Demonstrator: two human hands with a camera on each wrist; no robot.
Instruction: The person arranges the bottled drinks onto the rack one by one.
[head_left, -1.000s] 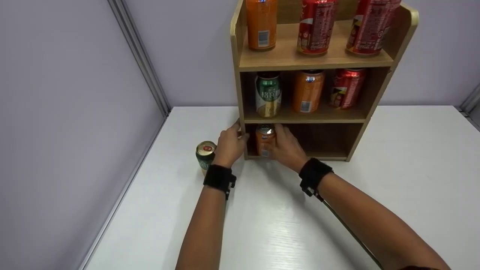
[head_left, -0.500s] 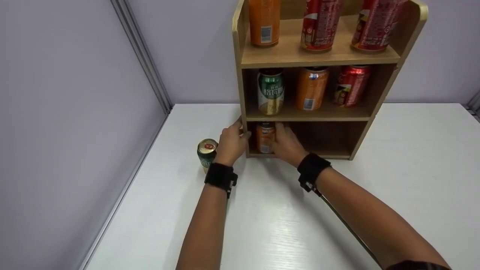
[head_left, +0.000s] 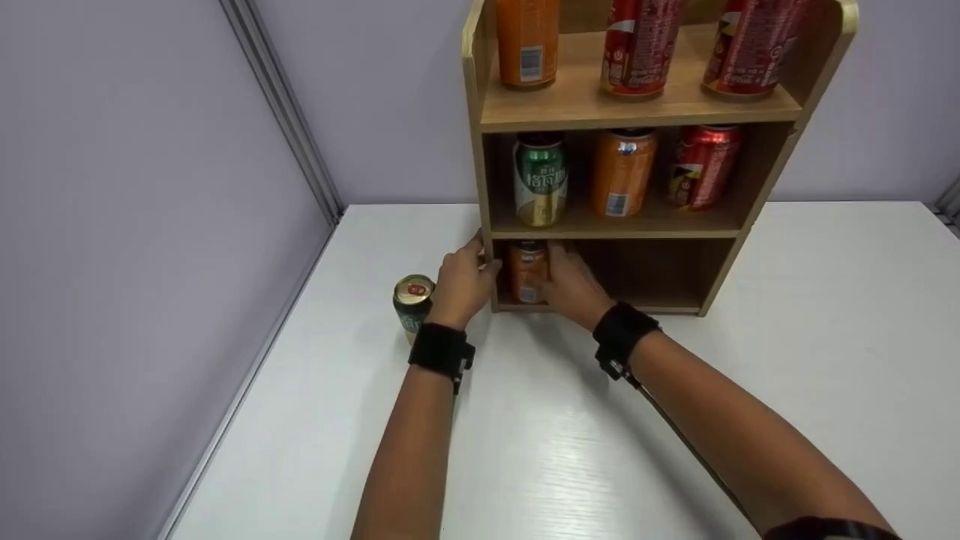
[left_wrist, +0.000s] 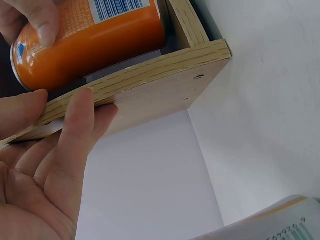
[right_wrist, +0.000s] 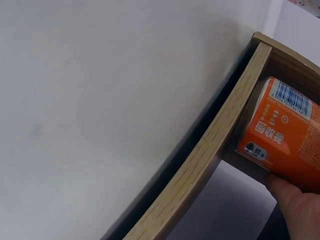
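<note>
A wooden shelf unit [head_left: 480, 172] stands on the white table. My right hand [head_left: 570, 289] grips an orange can [head_left: 527, 271] upright at the left end of the bottom compartment. The right wrist view shows the orange can [right_wrist: 287, 135] behind the shelf's side panel [right_wrist: 215, 150], with my thumb [right_wrist: 300, 210] on it. My left hand [head_left: 461, 285] holds the shelf's left side panel: fingers [left_wrist: 75, 130] on the outer face [left_wrist: 165, 95], thumb at its front edge. The orange can [left_wrist: 95, 40] is just inside that panel.
A green can [head_left: 412, 300] stands on the table [head_left: 525, 450] just left of my left wrist. The middle shelf holds a green can [head_left: 539, 180], an orange one and a red one; the top shelf holds an orange and two red cans. A partition wall runs along the left.
The orange can has gone a little deeper into the bottom compartment with my right hand. My left hand stays on the side panel.
</note>
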